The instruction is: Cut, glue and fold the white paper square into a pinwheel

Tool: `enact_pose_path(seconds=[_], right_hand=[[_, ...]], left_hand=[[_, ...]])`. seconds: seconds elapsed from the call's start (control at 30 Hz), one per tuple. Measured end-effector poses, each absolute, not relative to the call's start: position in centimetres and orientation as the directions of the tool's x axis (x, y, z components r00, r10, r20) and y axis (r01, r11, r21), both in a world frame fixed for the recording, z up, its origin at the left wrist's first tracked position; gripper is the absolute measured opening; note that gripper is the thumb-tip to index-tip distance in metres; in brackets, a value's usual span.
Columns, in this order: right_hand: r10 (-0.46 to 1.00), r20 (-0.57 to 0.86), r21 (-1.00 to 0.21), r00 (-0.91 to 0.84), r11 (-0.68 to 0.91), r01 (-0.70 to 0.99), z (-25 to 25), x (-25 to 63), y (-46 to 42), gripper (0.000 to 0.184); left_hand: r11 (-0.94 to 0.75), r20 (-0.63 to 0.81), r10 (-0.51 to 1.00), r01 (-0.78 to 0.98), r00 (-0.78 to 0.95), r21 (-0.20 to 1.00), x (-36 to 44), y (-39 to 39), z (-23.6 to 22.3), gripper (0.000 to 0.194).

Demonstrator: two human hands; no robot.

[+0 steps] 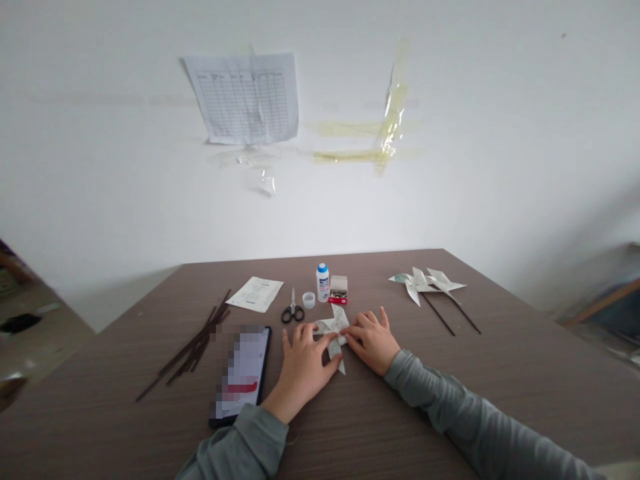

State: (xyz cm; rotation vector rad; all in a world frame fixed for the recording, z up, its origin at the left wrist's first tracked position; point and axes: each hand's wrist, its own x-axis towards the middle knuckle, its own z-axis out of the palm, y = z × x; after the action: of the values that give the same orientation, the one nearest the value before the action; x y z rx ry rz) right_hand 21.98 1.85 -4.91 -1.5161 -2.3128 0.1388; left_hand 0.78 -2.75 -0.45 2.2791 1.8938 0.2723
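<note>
A folded paper pinwheel [336, 325] made of printed paper lies flat on the brown table [450, 413] in front of me. My left hand [304, 360] rests on its left side, fingers bent and pressing the paper down. My right hand [371, 340] presses its right side, fingertips together on a folded flap. Both sleeves are grey. Part of the pinwheel is hidden under my fingers.
Two finished pinwheels on dark sticks [430, 285] lie at the right. Behind the hands stand a glue bottle [323, 281], its cap [309, 300], a box of pins [339, 290] and scissors [293, 311]. A phone [243, 373], a bundle of dark sticks [193, 347] and a paper sheet [257, 294] lie left.
</note>
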Motion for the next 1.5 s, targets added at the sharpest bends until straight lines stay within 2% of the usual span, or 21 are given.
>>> enact_pose_path(seconds=[0.3,0.7,1.1,1.27,1.5], right_hand=[[0.898,0.251,-0.317,-0.361,0.429,0.846,-4.4,22.1,1.4,0.044],[0.909,0.227,-0.288,-0.350,0.406,0.867,-4.4,21.8,1.7,0.036],[0.903,0.244,-0.348,-0.353,0.421,0.838,-5.4,22.3,2.0,0.041],[0.908,0.226,-0.306,-0.353,0.410,0.859,-5.1,22.2,2.0,0.040],[0.914,0.202,-0.285,-0.351,0.397,0.872,-4.7,21.8,2.1,0.039]], left_hand=[[-0.181,-0.012,0.982,0.952,0.190,0.246,0.6,-2.7,0.1,0.054],[-0.187,0.053,0.982,0.953,0.180,0.240,0.6,-2.5,-0.6,0.053],[-0.188,0.043,0.982,0.948,0.183,0.257,0.5,-2.2,-0.8,0.051],[-0.174,0.004,0.984,0.953,0.179,0.246,0.5,-2.1,-0.6,0.055],[-0.200,0.025,0.980,0.951,0.200,0.237,0.4,-2.1,-0.7,0.056]])
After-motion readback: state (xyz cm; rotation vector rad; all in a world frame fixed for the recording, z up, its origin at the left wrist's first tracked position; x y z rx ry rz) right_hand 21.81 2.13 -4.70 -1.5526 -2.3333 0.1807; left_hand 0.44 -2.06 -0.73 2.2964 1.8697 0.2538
